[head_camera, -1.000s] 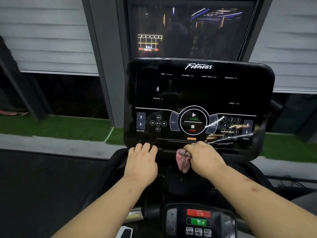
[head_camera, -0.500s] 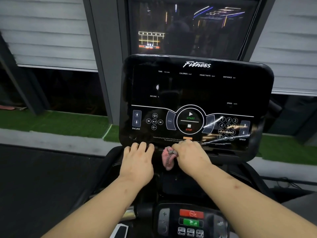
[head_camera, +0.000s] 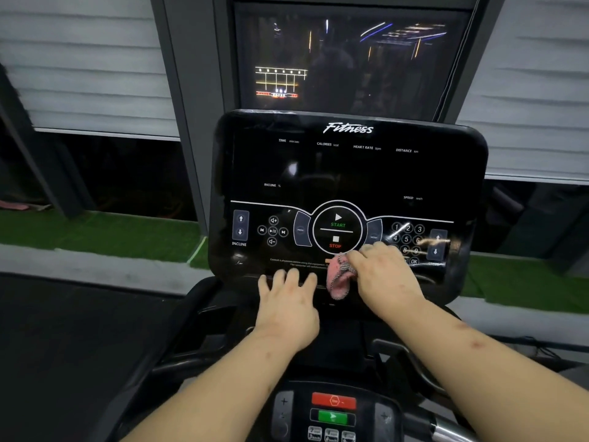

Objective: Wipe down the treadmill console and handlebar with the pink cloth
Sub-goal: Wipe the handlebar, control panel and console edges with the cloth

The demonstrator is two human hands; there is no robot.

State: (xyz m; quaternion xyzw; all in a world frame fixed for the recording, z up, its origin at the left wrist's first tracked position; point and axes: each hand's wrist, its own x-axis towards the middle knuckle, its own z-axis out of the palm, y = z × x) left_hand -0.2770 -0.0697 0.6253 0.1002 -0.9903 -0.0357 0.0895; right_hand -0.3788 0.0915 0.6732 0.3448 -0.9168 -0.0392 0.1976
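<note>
Head view. A black treadmill console (head_camera: pixel 347 173) fills the centre of the frame, marked "Fitness" at its 12 o'clock edge. Below a white line, a round START/STOP dial (head_camera: pixel 337 230) sits in the middle. The INCLINE arrows (head_camera: pixel 240 225) lie at 9 o'clock of the dial and a number keypad (head_camera: pixel 408 234) at 3 o'clock.

The right hand (head_camera: pixel 387 275) lies over the lower keypad with its fingers curled and clamped on the pink cloth (head_camera: pixel 338 279). The cloth is bunched at the thumb side of this hand, at 6 o'clock of the dial just under the word STOP, against the console's lower border. Its loose end hangs down past that border.

The left hand (head_camera: pixel 288 306) is spread, its straight fingers resting on the lower border, and it holds nothing. The cloth is just beside its fingertips, at their 3 o'clock. The 2 hands are apart, with the cloth between them.

At 6 o'clock of the frame, between the forearms, is a small control panel (head_camera: pixel 287 416) with 1 red button (head_camera: pixel 333 401) above 1 green button (head_camera: pixel 333 416). A metal handlebar (head_camera: pixel 446 430) shows at 5 o'clock.

A dark window (head_camera: pixel 347 59) with reflected lights stands at 12 o'clock, white blinds (head_camera: pixel 79 59) at 10 o'clock and green turf (head_camera: pixel 95 231) at 9 o'clock.
</note>
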